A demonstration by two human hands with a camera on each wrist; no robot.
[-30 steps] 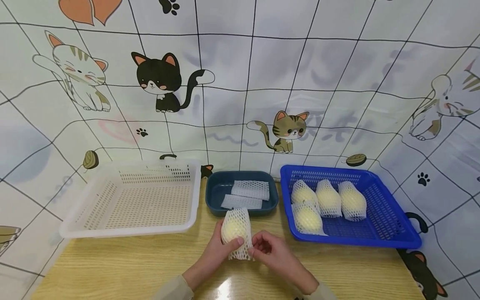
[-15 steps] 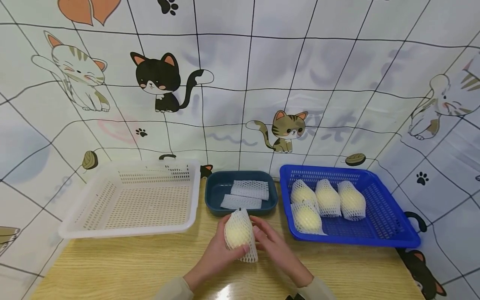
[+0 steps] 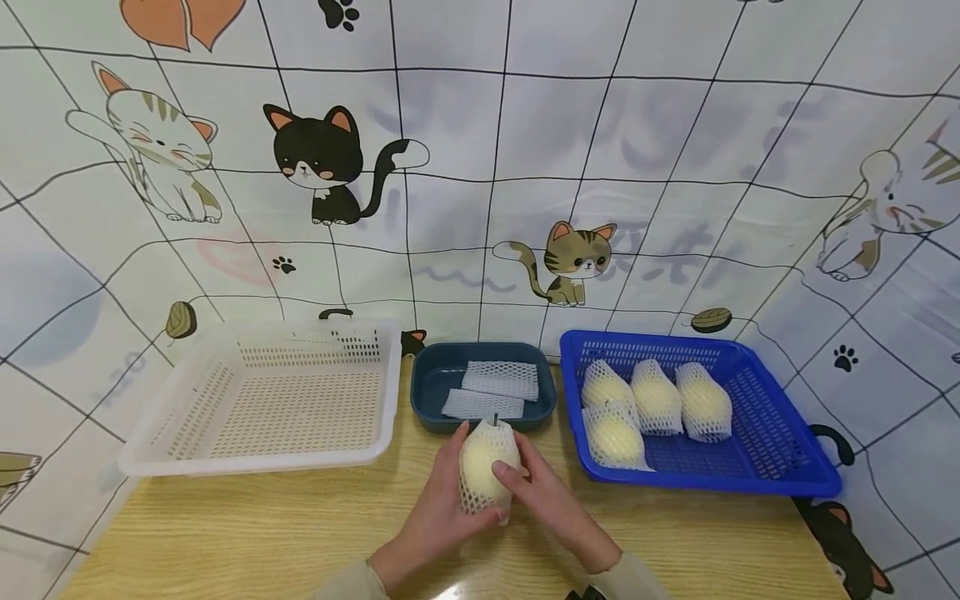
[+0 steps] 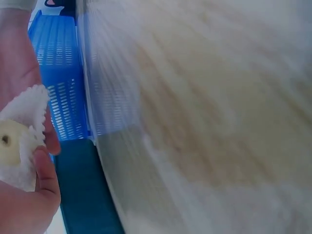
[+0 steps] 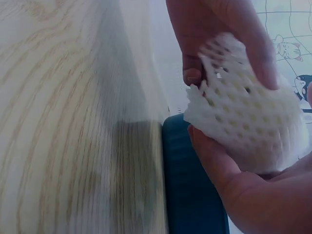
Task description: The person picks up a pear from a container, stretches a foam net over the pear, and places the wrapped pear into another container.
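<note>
A pale yellow pear (image 3: 486,468) in a white foam net sleeve is held upright between both hands above the table's near middle, its dark stem up. My left hand (image 3: 437,510) grips it from the left, thumb low across the front. From the right, my right hand (image 3: 557,502) holds it, thumb on the front and fingers around the far side. In the left wrist view, the pear's bare end (image 4: 9,145) shows inside the net's ragged opening. The foam net (image 5: 253,114) covers the fruit's visible side in the right wrist view.
A teal bin (image 3: 420,408) with two flat foam nets (image 3: 501,380) stands behind the hands. To the right, a blue basket (image 3: 757,467) holds several netted pears (image 3: 703,402). A white basket (image 3: 300,412) stands left on the wooden table (image 3: 262,533), before a cat-print wall covering.
The right hand has gone from pinching the net's lower edge to holding the pear's right side, thumb now in front. The pear has shifted slightly right and turned more upright.
</note>
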